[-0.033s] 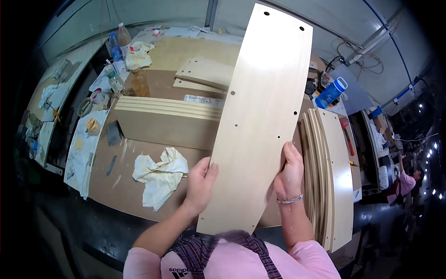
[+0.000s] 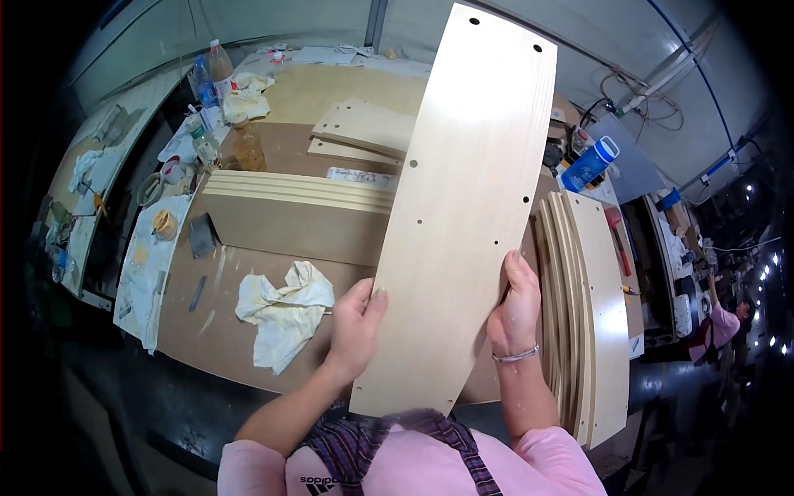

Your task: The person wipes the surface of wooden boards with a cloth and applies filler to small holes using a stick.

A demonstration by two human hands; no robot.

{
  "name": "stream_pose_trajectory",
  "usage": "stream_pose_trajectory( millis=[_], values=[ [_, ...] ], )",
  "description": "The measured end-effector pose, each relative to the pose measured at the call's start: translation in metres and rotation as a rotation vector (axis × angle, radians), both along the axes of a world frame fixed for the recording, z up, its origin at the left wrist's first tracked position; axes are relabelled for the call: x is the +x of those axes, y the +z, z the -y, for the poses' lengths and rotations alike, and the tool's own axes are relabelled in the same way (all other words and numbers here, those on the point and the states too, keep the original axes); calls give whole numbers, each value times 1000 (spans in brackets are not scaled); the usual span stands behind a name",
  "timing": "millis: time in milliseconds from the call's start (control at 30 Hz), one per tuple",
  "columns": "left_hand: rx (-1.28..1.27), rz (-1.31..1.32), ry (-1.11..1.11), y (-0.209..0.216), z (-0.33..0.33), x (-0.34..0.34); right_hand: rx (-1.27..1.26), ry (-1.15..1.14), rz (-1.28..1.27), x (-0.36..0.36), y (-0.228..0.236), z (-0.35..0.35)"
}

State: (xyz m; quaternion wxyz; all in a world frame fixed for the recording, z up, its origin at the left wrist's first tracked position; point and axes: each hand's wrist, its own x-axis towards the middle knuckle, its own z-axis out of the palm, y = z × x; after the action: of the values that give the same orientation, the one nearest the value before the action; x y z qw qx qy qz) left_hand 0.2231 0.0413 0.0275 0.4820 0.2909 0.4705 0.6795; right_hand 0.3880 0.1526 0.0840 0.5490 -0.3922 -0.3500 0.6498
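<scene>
In the head view, little has changed from the earlier frame: the long pale board (image 2: 463, 182) sits a touch higher in view, its far end and holes shifted slightly upward, while the white cloth (image 2: 281, 318) and the stacked boards (image 2: 608, 322) at the right lie as they did.

Both hands are partly closed around the board, gripping its two long edges. The left hand (image 2: 354, 331) has the left edge, its thumb against the board near that edge; the right hand (image 2: 514, 310) has the right edge, with part of it hidden by the board. The board is held up in front of the person, over the worktop (image 2: 207, 339), its near end close to the checked apron (image 2: 347, 446). Whether that end touches the apron I cannot tell.
</scene>
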Motion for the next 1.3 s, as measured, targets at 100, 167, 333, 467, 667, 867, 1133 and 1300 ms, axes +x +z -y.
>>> stream_pose_trajectory(
  millis=[100, 167, 333, 467, 667, 867, 1133, 1300],
  values=[
    [1, -8, 6, 2, -3, 2, 1, 2, -43, -1, 3, -2],
    [18, -21, 14, 1, -2, 1, -14, 22, -83, -3, 10, 0],
    [9, 41, 27, 1, 10, -6, -74, 309, -5, -1, 5, -5],
    [-24, -67, 71, -17, 23, -13, -94, 312, 10, -5, -16, -5],
    [-91, -147, -74, -42, 50, -122, -68, 295, 125, -58, -30, 12],
    [-310, -720, 756, -101, 87, -404, -92, 187, 110, -91, -59, 29],
    [-802, -1178, 767, -136, 103, -556, -92, 137, 44, -140, -53, 52],
    [-675, -1224, 812, -131, 110, -580, -52, 108, 98, -151, -61, 45]
  ],
)
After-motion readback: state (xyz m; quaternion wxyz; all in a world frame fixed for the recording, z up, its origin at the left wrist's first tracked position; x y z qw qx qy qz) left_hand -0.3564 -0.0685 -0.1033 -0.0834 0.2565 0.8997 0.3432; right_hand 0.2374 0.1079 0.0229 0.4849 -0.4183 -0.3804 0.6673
